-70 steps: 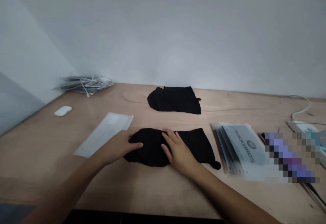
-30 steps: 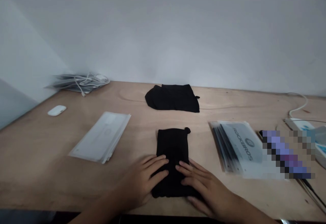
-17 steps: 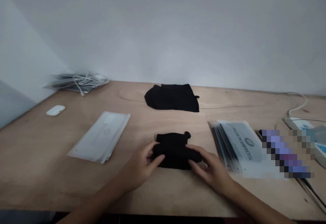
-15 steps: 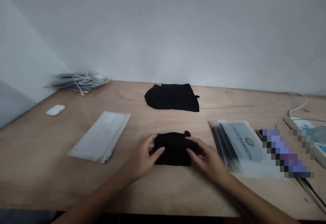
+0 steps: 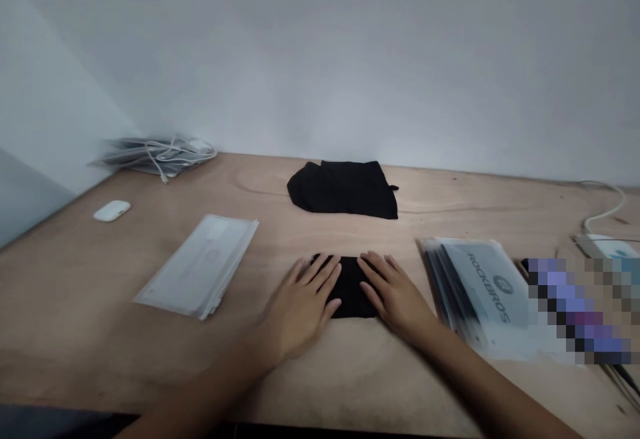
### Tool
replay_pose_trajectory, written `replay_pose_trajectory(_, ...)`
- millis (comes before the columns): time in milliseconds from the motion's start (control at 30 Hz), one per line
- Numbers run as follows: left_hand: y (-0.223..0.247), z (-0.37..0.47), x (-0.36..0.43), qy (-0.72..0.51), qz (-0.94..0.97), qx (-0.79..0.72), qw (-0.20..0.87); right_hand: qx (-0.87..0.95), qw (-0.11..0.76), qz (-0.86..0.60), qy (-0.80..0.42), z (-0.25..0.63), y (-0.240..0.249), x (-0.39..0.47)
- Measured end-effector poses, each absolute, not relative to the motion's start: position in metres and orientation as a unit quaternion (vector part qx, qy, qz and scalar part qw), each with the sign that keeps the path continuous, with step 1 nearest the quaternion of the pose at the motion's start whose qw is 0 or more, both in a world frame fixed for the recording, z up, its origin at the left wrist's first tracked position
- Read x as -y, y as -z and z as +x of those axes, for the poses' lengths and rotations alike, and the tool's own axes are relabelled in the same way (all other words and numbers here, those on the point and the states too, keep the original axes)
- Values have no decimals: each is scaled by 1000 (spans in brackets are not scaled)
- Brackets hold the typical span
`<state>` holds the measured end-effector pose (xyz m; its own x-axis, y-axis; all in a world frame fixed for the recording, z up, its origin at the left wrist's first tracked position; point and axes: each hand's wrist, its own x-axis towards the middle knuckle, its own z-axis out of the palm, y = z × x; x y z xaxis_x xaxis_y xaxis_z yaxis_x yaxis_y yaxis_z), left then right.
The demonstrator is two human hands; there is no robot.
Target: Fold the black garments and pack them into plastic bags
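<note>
A small folded black cloth (image 5: 350, 292) lies flat on the wooden table, near its front edge. My left hand (image 5: 305, 302) rests palm down over its left side, fingers stretched out. On the right side, my right hand (image 5: 395, 292) also lies flat, its fingers spread across the fabric. Both hands partly cover the cloth, so its side edges are hidden. Farther back, by the wall, sits a second black cloth item (image 5: 345, 189), spread flat with a rounded left end and a small loop at its right.
Left of the hands is a stack of clear zip bags (image 5: 200, 266). Printed ROCKBROS packets (image 5: 487, 286) lie to the right, beside a pixelated device (image 5: 580, 312). A white earbud case (image 5: 112, 210), grey packets with a white cable (image 5: 165, 157) and a power strip (image 5: 605, 246) surround them.
Both hands went from gripping the black cloth's sides to lying flat on top of it. The cloth looks flatter and smaller, and its dark knob at the upper right is no longer visible there.
</note>
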<state>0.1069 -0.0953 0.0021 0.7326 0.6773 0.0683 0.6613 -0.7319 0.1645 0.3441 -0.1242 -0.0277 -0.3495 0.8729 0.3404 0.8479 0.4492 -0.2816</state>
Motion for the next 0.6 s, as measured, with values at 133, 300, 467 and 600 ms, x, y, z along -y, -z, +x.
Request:
replay_pose_trajectory(133, -3, 101, 89, -73, 931, -349, 76, 813, 216, -541, 25, 336, 24, 129)
replay_pose_trajectory(300, -2, 84, 82, -168, 919, -341, 107, 822, 267, -502, 20, 325, 18, 151)
replay_pose_trajectory(467, -10, 33, 60, -262, 855, -441, 79, 851, 273, -447, -49, 324, 6, 159)
replay_pose_trajectory(600, -24, -23, 37, -157, 793, -587, 50, 916, 222, -331, -50, 315, -7, 142)
